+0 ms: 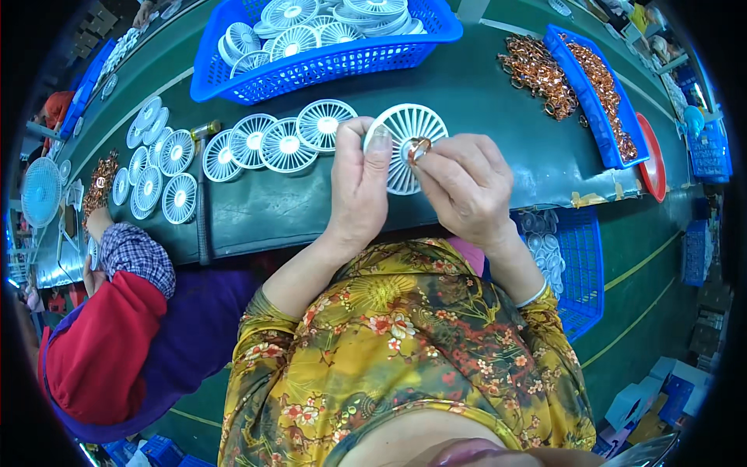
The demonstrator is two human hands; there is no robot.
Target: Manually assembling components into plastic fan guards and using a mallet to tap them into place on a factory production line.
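Upright in front of me, a white round slotted grille [403,180], like a small fan cover, is pinched at its left edge by my left hand [359,183]. Between the thumb and fingers of my right hand [471,185] is a copper-coloured ring [419,149], held against the hub at the grille's middle. My fingers hide part of the hub. To the left of my hands, several similar white grilles [289,146] lie overlapping in a row on the dark green table [272,210].
Behind the row stands a blue basket [327,66] heaped with grilles. A pile of copper rings [537,74] and a blue tray [597,97] of rings are at right, beside a red dish [654,159]. A hammer [203,187] lies left, near a co-worker's red sleeve [117,342].
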